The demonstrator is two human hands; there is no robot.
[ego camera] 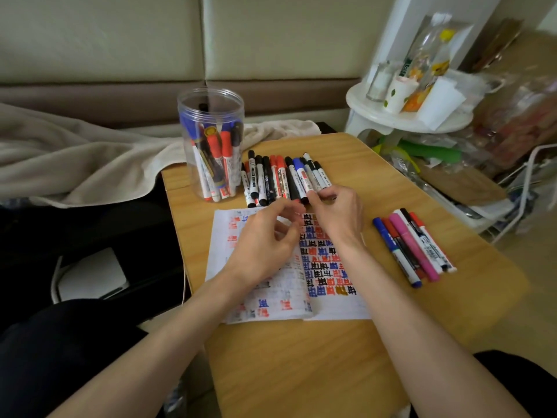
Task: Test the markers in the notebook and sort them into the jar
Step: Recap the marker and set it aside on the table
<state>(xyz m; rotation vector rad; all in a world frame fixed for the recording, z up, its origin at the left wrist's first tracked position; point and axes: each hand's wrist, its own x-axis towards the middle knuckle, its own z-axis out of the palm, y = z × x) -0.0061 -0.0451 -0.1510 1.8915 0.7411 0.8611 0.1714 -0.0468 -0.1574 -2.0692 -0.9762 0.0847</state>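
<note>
An open notebook (328, 303) covered in red, blue and black test marks lies on the wooden table (301, 357). Behind it, a row of markers (271, 179) lies side by side. A clear plastic jar (211, 116) holding several markers stands at the back left. My right hand (337, 212) pinches the near end of a white marker (310, 176) at the row's right side. My left hand (265, 245) hovers over the notebook's left page, fingers curled and apart, holding nothing. A second group of markers (414, 247) lies to the right of the notebook.
A beige blanket (75, 158) is draped on the sofa at left. A white round stool (401, 116) with bottles and cups stands at back right, with bags and clutter beyond. The table's right edge runs near a white wire rack (521, 206).
</note>
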